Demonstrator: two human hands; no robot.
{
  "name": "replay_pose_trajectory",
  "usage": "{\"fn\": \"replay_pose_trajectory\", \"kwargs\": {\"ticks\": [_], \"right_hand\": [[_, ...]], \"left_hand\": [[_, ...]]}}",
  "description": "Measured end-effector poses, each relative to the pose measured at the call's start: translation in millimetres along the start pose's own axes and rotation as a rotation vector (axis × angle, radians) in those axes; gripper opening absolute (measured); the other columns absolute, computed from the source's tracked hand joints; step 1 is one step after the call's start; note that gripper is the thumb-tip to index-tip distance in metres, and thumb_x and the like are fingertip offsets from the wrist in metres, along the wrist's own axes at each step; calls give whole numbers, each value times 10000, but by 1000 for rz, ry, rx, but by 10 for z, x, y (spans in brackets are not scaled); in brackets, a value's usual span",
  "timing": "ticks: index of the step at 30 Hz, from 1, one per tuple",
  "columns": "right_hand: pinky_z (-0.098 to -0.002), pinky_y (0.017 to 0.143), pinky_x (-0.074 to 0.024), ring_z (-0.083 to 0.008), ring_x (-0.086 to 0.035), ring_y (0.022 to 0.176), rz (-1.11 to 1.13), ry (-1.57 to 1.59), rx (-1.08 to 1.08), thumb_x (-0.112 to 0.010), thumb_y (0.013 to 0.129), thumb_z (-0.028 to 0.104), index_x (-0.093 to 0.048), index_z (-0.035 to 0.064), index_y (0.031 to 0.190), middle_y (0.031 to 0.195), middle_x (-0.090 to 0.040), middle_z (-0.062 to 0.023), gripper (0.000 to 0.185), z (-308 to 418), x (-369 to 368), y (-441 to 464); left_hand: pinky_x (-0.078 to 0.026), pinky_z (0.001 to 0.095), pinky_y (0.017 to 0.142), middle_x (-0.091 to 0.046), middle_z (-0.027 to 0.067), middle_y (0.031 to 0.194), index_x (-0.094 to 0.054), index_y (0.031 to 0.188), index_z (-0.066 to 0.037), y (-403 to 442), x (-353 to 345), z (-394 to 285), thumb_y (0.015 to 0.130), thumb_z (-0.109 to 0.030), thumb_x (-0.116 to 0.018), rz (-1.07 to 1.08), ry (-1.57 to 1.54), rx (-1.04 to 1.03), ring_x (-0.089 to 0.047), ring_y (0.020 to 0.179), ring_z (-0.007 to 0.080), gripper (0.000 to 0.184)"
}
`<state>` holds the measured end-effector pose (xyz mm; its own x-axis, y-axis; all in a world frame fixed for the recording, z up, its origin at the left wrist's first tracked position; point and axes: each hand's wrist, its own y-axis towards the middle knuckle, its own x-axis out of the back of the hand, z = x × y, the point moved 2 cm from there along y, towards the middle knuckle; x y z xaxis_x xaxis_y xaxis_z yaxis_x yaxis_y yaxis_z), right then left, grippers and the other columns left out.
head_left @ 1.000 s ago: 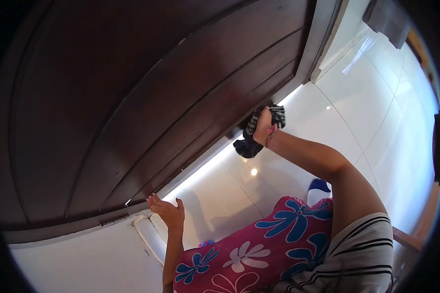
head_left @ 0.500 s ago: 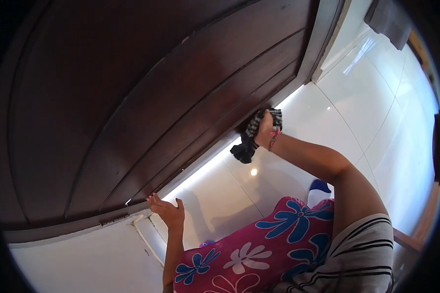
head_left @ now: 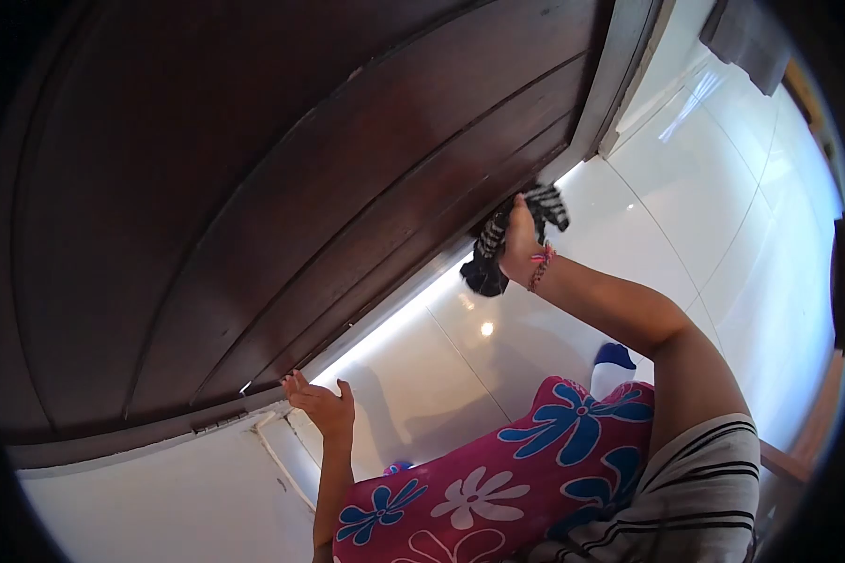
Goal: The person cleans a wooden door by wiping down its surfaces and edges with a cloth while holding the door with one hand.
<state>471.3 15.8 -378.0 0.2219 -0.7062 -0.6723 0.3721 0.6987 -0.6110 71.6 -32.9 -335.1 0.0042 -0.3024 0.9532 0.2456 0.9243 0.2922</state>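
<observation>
A dark brown wooden door (head_left: 282, 216) with curved grooves fills the upper left of the head view. My right hand (head_left: 519, 242) is closed around a black cloth with white stripes (head_left: 546, 205), pressed along the door's lower edge. Part of the cloth hangs below the palm, and the fingers behind it are hidden. My left hand (head_left: 321, 402) is open with fingers spread, its fingertips at the door's bottom edge near the hinge side. It holds nothing.
Glossy white floor tiles (head_left: 671, 225) spread out on the right. Light shows in the gap under the door. A white wall (head_left: 169, 511) stands at lower left, and a grey cloth (head_left: 749, 45) hangs at upper right. A blue-and-white sock (head_left: 614, 369) shows beside my flowered clothing.
My right hand has slid a little up and to the right along the door's lower edge with the cloth. My left hand has stayed in place.
</observation>
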Motion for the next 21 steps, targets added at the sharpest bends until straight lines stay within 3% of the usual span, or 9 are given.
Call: {"fn": "replay_pose_trajectory", "kwargs": {"ticks": [4,7,11,12,17,19,21], "right_hand": [[-436,877,-459,-283,-582,937,4,110,-187,-301,915,373,-572,97,1022,991,-617,-107,402,92,-188,-16],[-462,895,-449,-303,-579,942,-10,61,-158,-317,899,345,-574,89,998,982,-615,-121,377,277,-356,-205],[-451,894,-440,-285,-570,949,-15,48,-153,-320,914,423,-561,89,962,981,-608,-117,415,227,-377,-439],[-432,908,-428,-265,-561,967,48,65,-162,-315,922,450,-553,95,991,969,-608,-99,432,148,-365,-478],[-431,945,-412,-264,-551,1015,-40,30,-208,-256,939,411,-532,78,1104,1056,-593,-98,463,-54,-353,-501],[-440,964,-404,-271,-544,1049,-45,30,-258,-231,939,405,-523,71,1133,1104,-582,-116,484,-64,-355,-424],[-485,990,-376,-302,-510,1126,131,118,-344,-213,932,408,-497,60,1196,1189,-551,-147,521,67,-408,-445]], "left_hand": [[-231,507,1022,-290,335,1248,-207,1258,199,6,-28,49,729,-215,-637,9,-8,-7,-216,1216,435,798],[-226,512,1020,-292,337,1247,-208,1268,190,-14,7,81,726,-223,-643,13,-6,-38,-219,1212,435,808],[-220,510,1032,-284,337,1247,-201,1273,186,-20,-39,79,723,-211,-649,-19,0,-63,-216,1217,441,813],[-226,506,1032,-287,338,1245,-200,1259,195,-22,-44,58,728,-206,-645,-21,2,-48,-212,1224,446,801],[-236,493,1033,-275,351,1256,-206,1207,225,1,-40,-9,738,-193,-639,-30,-31,23,-186,1249,460,763],[-221,503,1039,-267,335,1256,-182,1269,183,-4,-33,19,725,-200,-653,-2,-68,39,-189,1248,447,816],[-213,507,1042,-263,327,1256,-170,1301,161,-15,-4,66,718,-204,-661,12,-77,47,-191,1248,441,845]]}}
